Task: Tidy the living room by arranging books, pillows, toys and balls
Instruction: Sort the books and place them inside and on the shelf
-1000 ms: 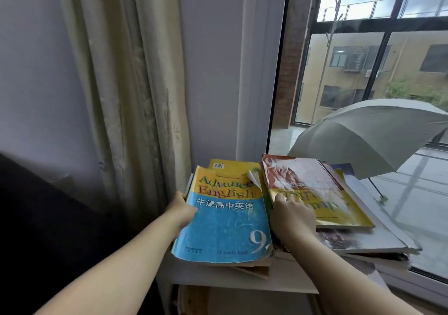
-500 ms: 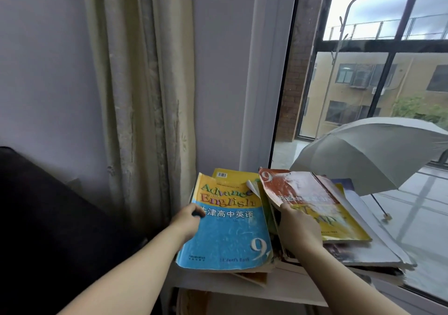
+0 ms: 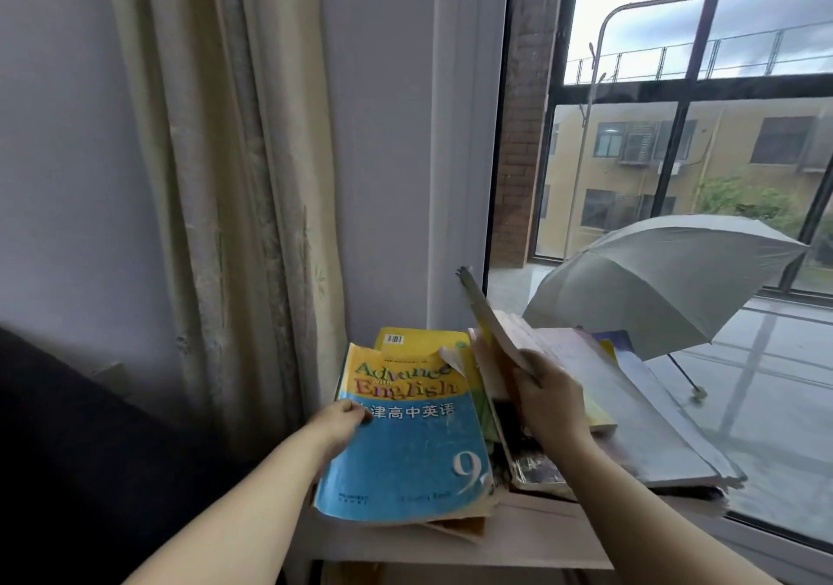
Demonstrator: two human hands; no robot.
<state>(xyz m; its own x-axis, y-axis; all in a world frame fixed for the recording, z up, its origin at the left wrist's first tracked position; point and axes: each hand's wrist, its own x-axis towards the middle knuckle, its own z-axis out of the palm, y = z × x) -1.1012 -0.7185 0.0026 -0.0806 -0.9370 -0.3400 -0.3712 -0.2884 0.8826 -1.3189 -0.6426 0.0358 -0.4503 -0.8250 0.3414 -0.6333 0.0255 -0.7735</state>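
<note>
A worn lifted book (image 3: 498, 336), just right of centre in the frame, stands tilted steeply, its upper corner pointing to the upper left against the frame of the window (image 3: 676, 156) and its lower edge clasped in the right hand (image 3: 552, 404), whose fingers curl round it. Directly below and to the right of that hand lies the right-hand pile (image 3: 653, 445) of books, fanned untidily toward the lower right.

Just left of it, touching or nearly so, is the blue textbook (image 3: 405, 445), face up atop a yellow book (image 3: 421, 341), its long axis running from the lower edge of the frame up toward the wall. The left hand (image 3: 340, 418) holds that book at its left edge, the thumb pressed on the cover; the other fingers are hidden beneath, so it reads as a pinch.

The raised book leans toward the blue textbook, and the right hand is the nearer of the two to both piles' meeting edge. The likely step is sorting the books into one squared stack, which would mean swinging the book leftward and laying it flat with its long axis matched to the blue cover.

Both piles sit on a small white table (image 3: 518, 539) at lower centre. A pale curtain (image 3: 234, 179) hangs at upper left; an open umbrella (image 3: 667, 278) stands outside the glass at right.
</note>
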